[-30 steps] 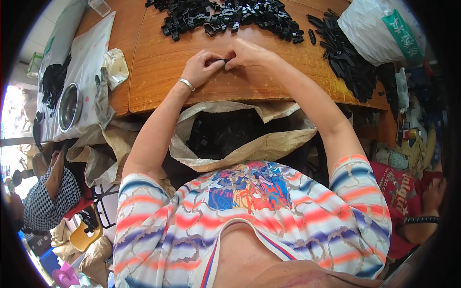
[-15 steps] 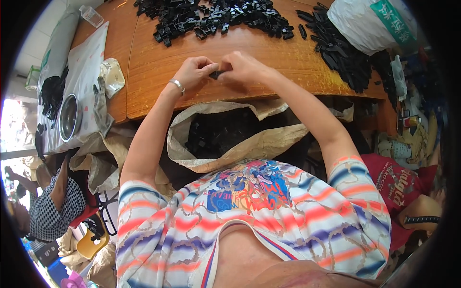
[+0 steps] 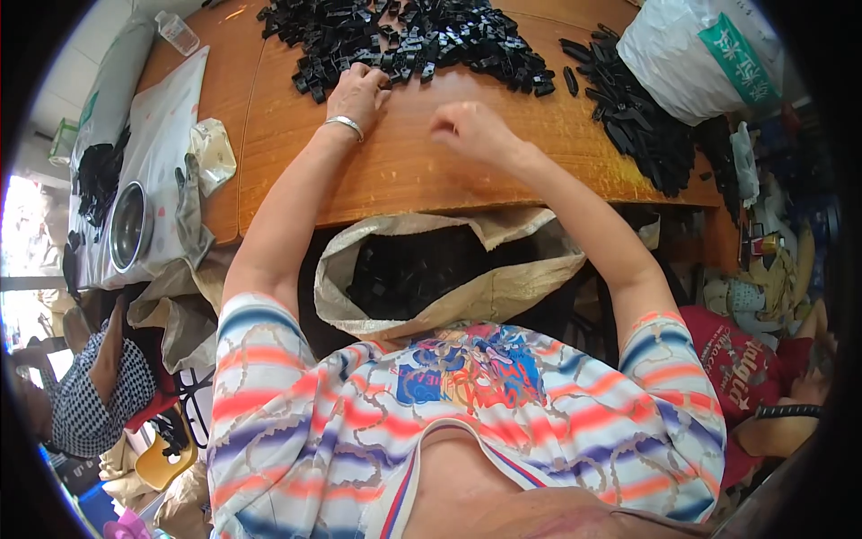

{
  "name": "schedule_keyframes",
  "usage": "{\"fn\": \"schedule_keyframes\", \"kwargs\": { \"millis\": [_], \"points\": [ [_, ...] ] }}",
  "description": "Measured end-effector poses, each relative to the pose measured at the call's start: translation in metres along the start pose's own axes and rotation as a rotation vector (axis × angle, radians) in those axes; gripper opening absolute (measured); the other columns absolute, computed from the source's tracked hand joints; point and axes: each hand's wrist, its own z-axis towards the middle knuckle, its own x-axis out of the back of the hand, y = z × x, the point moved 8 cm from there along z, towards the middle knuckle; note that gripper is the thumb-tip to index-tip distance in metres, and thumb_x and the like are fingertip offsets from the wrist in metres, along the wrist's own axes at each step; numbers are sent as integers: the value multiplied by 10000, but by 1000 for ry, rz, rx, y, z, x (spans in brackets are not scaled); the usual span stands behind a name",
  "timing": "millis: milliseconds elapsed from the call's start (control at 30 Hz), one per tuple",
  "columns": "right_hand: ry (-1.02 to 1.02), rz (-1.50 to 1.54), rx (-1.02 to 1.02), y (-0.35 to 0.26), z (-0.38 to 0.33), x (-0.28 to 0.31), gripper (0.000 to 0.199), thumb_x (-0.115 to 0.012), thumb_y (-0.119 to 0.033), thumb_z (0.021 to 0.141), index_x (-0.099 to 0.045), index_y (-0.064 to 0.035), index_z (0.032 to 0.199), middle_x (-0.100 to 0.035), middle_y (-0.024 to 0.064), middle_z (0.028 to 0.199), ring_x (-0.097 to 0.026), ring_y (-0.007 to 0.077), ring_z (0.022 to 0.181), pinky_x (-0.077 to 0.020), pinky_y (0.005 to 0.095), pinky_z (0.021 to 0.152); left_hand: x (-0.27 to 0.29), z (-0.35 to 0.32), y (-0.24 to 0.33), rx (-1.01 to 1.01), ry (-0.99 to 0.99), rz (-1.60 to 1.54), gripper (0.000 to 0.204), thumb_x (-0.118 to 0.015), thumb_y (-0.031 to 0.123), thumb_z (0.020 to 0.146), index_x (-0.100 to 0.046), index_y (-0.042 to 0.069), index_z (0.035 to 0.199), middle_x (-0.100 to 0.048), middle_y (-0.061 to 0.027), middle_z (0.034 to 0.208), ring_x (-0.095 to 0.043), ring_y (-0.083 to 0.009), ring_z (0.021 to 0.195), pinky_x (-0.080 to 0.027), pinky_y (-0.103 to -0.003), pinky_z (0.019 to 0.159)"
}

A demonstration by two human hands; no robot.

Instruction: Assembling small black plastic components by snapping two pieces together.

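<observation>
My left hand (image 3: 357, 97), with a silver bracelet on its wrist, rests at the near edge of a heap of small black plastic parts (image 3: 422, 40). Its fingers are bent down against the closest parts; whatever is between them is hidden. To its right, above the bare wood of the table, my right hand (image 3: 476, 133) is apart from the heap. The fingers there are curled in and slightly smeared, and I cannot make out what they hold, if anything. Below the table's front edge, an open woven sack (image 3: 476, 292) at my lap contains more black parts.
Long black plastic pieces (image 3: 633, 135) lie in a pile at the right, beside a white plastic bag (image 3: 687, 67). At the left are a metal bowl (image 3: 130, 225), a grey glove (image 3: 190, 202) and a clear bottle (image 3: 177, 32). People sit on both sides of me.
My hands were together over the table with a small black part between them. They have separated: the left moved forward to the heap, the right shifted to the right.
</observation>
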Motion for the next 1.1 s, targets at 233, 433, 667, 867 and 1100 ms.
{"fn": "schedule_keyframes", "kwargs": {
  "millis": [233, 433, 667, 867, 1100],
  "points": [
    [112, -430, -4, 55, 73, -1, 258, -567, -38, 819, -637, -109, 1057, -577, 119, 979, -650, 312, 837, -530, 411, 693, -10, 4, 12, -146, -101, 85, 78, -587, 150, 845, -601, 75, 862, -576, -132, 982, -603, -313, 906, -528, -409, 756],
    [77, -568, -27, 63, 74, -2, 116, -593, -75, 808, -626, -54, 917, -577, 131, 992, -652, 309, 882, -545, 394, 737, -3, -15, 47, -137, -266, -29, 110, -587, 67, 807, -544, 63, 907, -643, -178, 878, -639, -350, 857, -510, -432, 718],
    [-41, -283, -175, 55, 38, -13, 249, -769, -180, 718, -599, -31, 823, -626, 153, 867, -609, 340, 893, -491, 428, 764, 14, -48, 66, 3, -240, -94, 234, -688, 116, 775, -633, 77, 999, -603, -105, 976, -604, -319, 915, -498, -392, 779],
    [164, -71, -150, 49, 18, -4, 222, -757, -66, 720, -593, -9, 858, -628, 156, 846, -618, 318, 819, -497, 391, 721, 31, -57, 53, 69, -81, -85, 341, -733, 174, 762, -645, 96, 1082, -551, -102, 1040, -591, -290, 939, -498, -377, 781],
    [122, 123, -20, 1, 26, -18, 202, -724, -52, 713, -634, -13, 889, -630, 158, 935, -612, 352, 892, -501, 399, 783, 2, -63, 24, 243, -216, -235, 287, -762, 210, 738, -685, 123, 1000, -576, -75, 956, -594, -264, 928, -499, -374, 776]
  ]
}}
